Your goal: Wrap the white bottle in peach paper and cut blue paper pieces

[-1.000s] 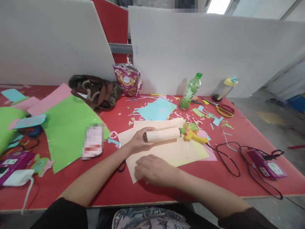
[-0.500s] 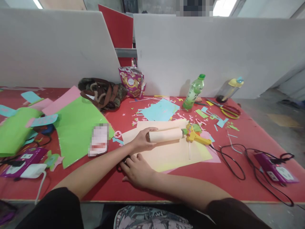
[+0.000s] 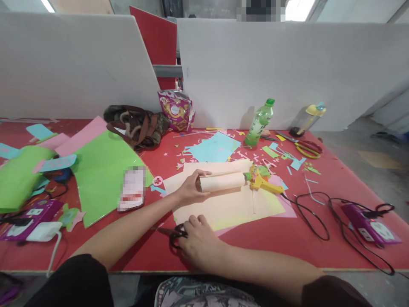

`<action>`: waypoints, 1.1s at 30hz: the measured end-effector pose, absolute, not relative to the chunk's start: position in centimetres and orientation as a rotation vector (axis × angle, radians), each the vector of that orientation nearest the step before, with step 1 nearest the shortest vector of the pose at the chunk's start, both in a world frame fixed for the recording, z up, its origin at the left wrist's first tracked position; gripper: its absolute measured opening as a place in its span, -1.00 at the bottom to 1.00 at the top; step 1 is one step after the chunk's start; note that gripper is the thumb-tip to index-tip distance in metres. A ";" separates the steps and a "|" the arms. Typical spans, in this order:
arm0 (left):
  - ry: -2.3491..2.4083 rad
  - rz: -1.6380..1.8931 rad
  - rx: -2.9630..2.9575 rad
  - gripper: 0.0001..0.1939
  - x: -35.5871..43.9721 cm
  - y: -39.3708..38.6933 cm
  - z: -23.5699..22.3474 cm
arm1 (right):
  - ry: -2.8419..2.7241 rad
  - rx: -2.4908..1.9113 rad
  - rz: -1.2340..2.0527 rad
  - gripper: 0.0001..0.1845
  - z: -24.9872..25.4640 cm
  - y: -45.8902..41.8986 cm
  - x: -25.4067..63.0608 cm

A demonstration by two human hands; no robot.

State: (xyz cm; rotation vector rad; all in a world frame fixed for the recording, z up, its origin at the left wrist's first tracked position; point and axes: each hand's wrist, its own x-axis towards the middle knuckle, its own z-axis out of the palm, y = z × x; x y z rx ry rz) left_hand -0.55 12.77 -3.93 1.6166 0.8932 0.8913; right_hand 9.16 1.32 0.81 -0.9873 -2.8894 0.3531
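Observation:
My left hand is wrapped round the near end of a rolled tube of cream paper that lies on a cream sheet on the red table. My right hand is closed on the black handles of a pair of scissors at the sheet's near left corner, blades pointing left. A yellow glue gun lies at the tube's far end, its black cord trailing right.
A green sheet, a pink sheet, a phone and a brown bag lie left. Blue paper, scraps, a green bottle, a second bottle, yellow-handled scissors and purple power strips lie behind and right.
My right hand slid from the cream sheet to its near left corner, closed on the black scissors and pulled them toward me. My left hand stayed on the tube.

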 end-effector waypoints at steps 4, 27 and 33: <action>0.884 0.893 1.598 -0.51 -0.5 12.7 -4.0 | -2.791 -1.106 0.568 -0.69 3.6 1.3 12.5; 0.835 0.910 1.577 -0.49 -0.2 12.0 -3.8 | -2.156 -1.479 0.029 -0.67 3.3 7.6 19.4; 0.844 0.907 1.567 -0.42 -0.3 12.1 -3.7 | -1.982 -1.541 -0.033 -0.72 3.0 9.3 20.7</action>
